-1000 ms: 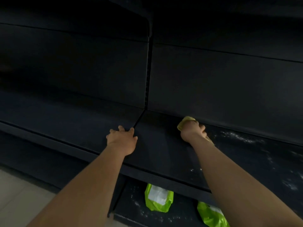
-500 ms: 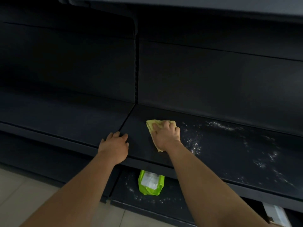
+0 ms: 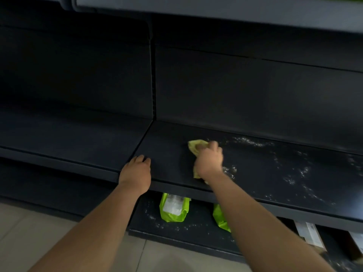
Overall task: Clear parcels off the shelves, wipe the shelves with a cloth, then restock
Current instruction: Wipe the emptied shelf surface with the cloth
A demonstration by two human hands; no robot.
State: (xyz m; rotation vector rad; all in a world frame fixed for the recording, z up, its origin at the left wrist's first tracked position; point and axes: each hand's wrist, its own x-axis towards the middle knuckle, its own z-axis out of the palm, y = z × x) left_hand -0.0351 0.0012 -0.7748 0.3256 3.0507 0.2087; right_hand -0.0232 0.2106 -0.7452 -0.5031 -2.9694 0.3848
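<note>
At centre-left of the frame the left hand [image 3: 135, 171] rests palm down on the front lip of the dark shelf [image 3: 78, 138], fingers relaxed and holding nothing. Just right of centre, apart from it, the right hand [image 3: 209, 161] grips the yellow-green cloth [image 3: 196, 147] under curled fingers. The cloth's long axis runs front to back: its near end reaches the shelf's front edge and its far corner points to the upper left. Right of it, open shelf surface scattered with white crumbs [image 3: 253, 142] runs to the frame's right edge. On the lower shelf lie two green parcels [image 3: 173, 208].
</note>
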